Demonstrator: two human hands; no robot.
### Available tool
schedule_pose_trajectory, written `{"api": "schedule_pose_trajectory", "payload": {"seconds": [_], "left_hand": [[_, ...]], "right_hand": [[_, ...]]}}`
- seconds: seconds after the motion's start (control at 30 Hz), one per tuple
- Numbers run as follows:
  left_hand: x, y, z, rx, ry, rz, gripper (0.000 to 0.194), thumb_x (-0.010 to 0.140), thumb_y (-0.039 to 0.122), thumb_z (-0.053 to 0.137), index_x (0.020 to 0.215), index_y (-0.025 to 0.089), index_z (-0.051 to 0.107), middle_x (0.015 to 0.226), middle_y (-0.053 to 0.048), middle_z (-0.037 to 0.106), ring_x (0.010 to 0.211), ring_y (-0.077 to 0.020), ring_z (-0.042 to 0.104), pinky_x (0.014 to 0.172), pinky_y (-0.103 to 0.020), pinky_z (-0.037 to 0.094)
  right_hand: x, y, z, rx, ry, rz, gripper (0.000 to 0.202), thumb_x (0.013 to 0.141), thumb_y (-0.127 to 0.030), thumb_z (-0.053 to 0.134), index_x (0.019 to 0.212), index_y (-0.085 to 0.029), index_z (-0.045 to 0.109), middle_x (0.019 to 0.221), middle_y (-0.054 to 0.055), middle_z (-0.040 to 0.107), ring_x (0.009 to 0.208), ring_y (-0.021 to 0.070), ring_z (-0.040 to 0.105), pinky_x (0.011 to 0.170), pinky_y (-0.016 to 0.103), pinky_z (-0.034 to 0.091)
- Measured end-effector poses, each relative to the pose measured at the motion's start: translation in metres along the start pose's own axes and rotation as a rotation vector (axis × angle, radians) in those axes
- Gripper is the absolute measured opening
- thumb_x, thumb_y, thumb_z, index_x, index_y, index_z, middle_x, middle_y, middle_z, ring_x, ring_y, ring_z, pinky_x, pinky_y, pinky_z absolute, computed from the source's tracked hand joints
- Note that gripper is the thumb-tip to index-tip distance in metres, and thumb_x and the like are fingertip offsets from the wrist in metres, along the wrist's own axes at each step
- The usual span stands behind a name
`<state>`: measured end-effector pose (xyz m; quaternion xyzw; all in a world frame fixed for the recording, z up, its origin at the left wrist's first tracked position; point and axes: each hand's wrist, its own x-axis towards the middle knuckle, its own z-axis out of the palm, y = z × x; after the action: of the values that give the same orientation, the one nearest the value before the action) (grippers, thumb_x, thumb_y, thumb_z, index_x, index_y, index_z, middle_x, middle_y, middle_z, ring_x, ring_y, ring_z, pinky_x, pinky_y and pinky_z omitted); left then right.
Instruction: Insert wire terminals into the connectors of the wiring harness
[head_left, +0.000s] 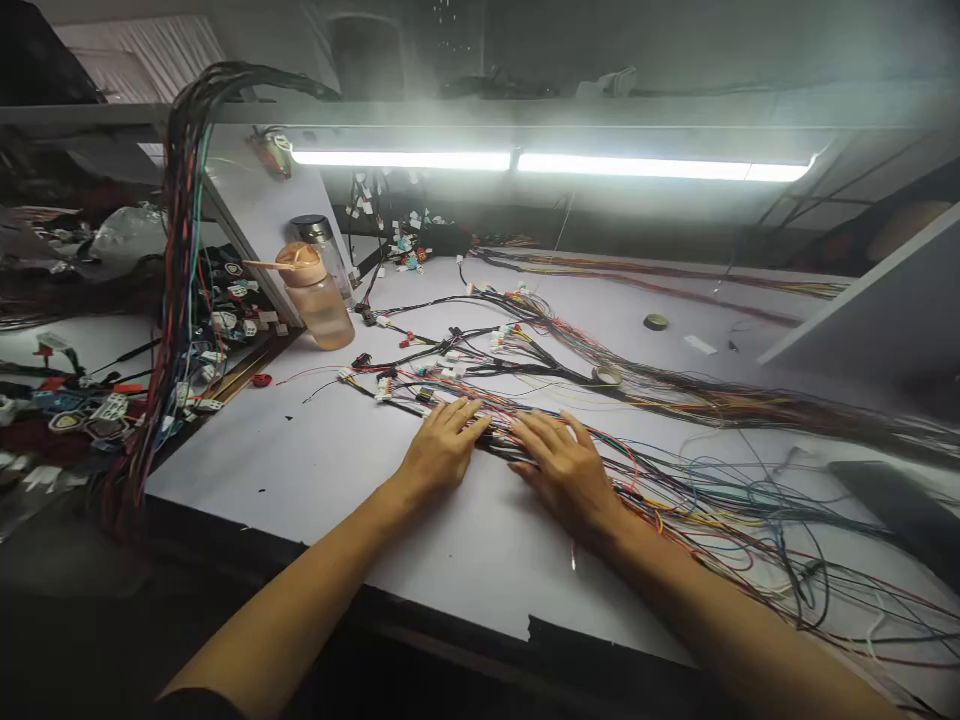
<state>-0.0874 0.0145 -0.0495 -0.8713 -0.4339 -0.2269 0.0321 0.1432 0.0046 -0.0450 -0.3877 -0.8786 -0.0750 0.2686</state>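
Observation:
My left hand (444, 447) rests palm down on a bundle of thin coloured wires (496, 425) on the white table (300, 480). Its fingers are stretched out over the wires, near white and black connectors at the bundle's left end. My right hand (561, 465) lies just to the right, fingers spread over the same bundle. Neither hand is closed round the wires. From beneath my right hand the loose wires (697, 490) fan out to the right. Whatever lies under both palms is hidden.
Behind my hands lies a second harness (555, 365) with a tape roll (607, 376) on it. A water bottle (322, 310) stands at the back left. Thick cables (180, 230) hang over the left edge. A dark flat object (885, 500) is at right.

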Motion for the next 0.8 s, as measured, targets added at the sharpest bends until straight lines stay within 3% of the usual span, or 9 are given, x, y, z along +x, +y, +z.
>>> {"api": "schedule_pose_trajectory", "payload": {"seconds": [0.1,0.17,0.23,0.33,0.43,0.57,0.7,0.8], "left_hand": [[-0.004,-0.004,-0.004,-0.112,0.087,0.035,0.038,0.084,0.007,0.046,0.116,0.017,0.064,0.130,-0.013,0.061,0.124,-0.0238,0.054,0.104,-0.041,0.047],[-0.007,-0.015,-0.013,-0.233,0.194,-0.005,0.031,0.083,0.008,0.049,0.106,0.019,0.067,0.116,-0.009,0.067,0.112,-0.0196,0.061,0.097,-0.036,0.051],[-0.009,-0.030,-0.023,-0.310,0.284,-0.086,0.027,0.083,0.009,0.049,0.100,0.019,0.067,0.103,-0.007,0.069,0.099,-0.0180,0.064,0.089,-0.034,0.054],[-0.008,-0.048,-0.035,-0.358,0.321,-0.176,0.022,0.083,0.009,0.050,0.089,0.019,0.069,0.089,-0.004,0.069,0.087,-0.0167,0.065,0.085,-0.033,0.053],[-0.006,-0.053,-0.039,-0.403,0.267,-0.194,0.020,0.081,0.009,0.051,0.079,0.019,0.068,0.081,-0.001,0.069,0.078,-0.0149,0.065,0.079,-0.031,0.052],[-0.007,-0.050,-0.036,-0.389,0.152,-0.065,0.019,0.080,0.009,0.052,0.078,0.020,0.068,0.079,-0.001,0.069,0.076,-0.0149,0.064,0.073,-0.030,0.050],[-0.006,-0.048,-0.032,-0.286,0.046,-0.016,0.017,0.082,0.016,0.056,0.089,0.022,0.070,0.089,-0.002,0.071,0.085,-0.0183,0.063,0.077,-0.035,0.047],[-0.009,-0.042,-0.037,-0.198,-0.017,-0.016,0.015,0.082,0.020,0.056,0.086,0.024,0.070,0.088,-0.001,0.070,0.090,-0.0208,0.061,0.084,-0.040,0.044]], "right_hand": [[-0.007,-0.027,-0.007,0.221,0.068,-0.151,0.011,0.095,-0.023,0.054,0.100,-0.018,0.062,0.089,0.003,0.071,0.082,0.0154,0.060,0.083,0.034,0.037],[-0.012,-0.045,-0.004,0.342,0.031,-0.271,0.015,0.096,-0.026,0.052,0.084,-0.019,0.059,0.068,-0.002,0.063,0.064,0.0119,0.052,0.069,0.031,0.032],[-0.016,-0.056,0.001,0.403,-0.047,-0.358,0.023,0.097,-0.033,0.051,0.077,-0.020,0.055,0.062,-0.004,0.057,0.058,0.0112,0.046,0.063,0.030,0.026],[-0.016,-0.059,0.006,0.398,-0.177,-0.377,0.024,0.097,-0.032,0.049,0.077,-0.020,0.052,0.064,-0.004,0.055,0.057,0.0110,0.043,0.060,0.029,0.022],[-0.014,-0.055,0.006,0.387,-0.249,-0.361,0.021,0.097,-0.026,0.046,0.078,-0.020,0.052,0.065,-0.004,0.053,0.058,0.0111,0.041,0.059,0.028,0.022],[-0.012,-0.052,0.002,0.398,-0.264,-0.366,0.017,0.096,-0.025,0.047,0.081,-0.020,0.053,0.066,-0.004,0.053,0.059,0.0116,0.041,0.059,0.028,0.022],[-0.012,-0.051,0.001,0.392,-0.295,-0.383,0.014,0.096,-0.023,0.048,0.084,-0.020,0.054,0.068,-0.004,0.054,0.060,0.0114,0.042,0.060,0.028,0.023],[-0.012,-0.051,0.001,0.370,-0.300,-0.394,0.013,0.096,-0.024,0.048,0.084,-0.020,0.054,0.069,-0.004,0.054,0.059,0.0112,0.041,0.060,0.028,0.025]]}}
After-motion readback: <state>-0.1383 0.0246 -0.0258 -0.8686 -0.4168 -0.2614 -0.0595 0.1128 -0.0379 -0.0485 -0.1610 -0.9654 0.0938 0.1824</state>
